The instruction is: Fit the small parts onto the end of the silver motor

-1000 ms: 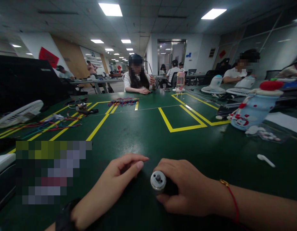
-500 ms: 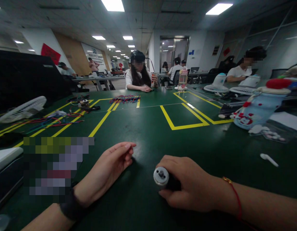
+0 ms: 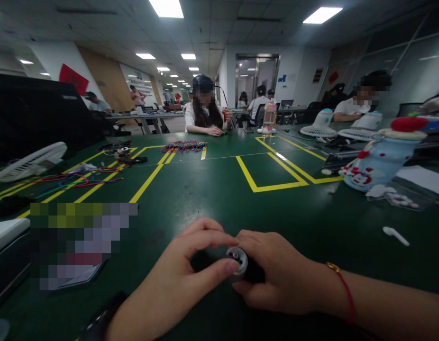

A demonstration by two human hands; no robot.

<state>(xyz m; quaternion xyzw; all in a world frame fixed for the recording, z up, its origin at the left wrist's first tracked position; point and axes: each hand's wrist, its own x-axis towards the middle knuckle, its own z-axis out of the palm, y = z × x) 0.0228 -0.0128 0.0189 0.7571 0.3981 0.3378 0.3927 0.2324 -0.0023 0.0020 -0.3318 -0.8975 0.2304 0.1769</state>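
Green matting covers the worktop [image 3: 212, 189], marked with yellow tape lines, under ceiling lights in a large open office. Near its front edge lies a small cylindrical motor [image 3: 238, 259], dark in the body with a silver end cap and a short shaft facing left. The right hand [image 3: 276, 277] is wrapped round the dark body, its grip clenched on the motor and resting on the worktop; a red cord bracelet [image 3: 342, 291] sits on that wrist. The left hand [image 3: 186, 274] meets it from the left: thumb tip and forefinger pinch the silver cap at its rim, so this grip too is grasping the motor. A dark watch strap [image 3: 98, 322] shows on the left wrist.

Just right of the hands, well apart, a small white earbud [image 3: 393, 234] lies on the mat. Farther right stands a pale blue snowman-shaped bottle [image 3: 378, 161] with a red cap, beside a clear plastic bag [image 3: 397, 198]. To the left lie coloured wires [image 3: 70, 181] and a white fan [image 3: 29, 163]. Another bundle of wires [image 3: 184, 147] lies at the far side, in front of a seated person [image 3: 204, 116] in a white top. A second person [image 3: 354, 106] sits at the right behind more white fans [image 3: 321, 125].
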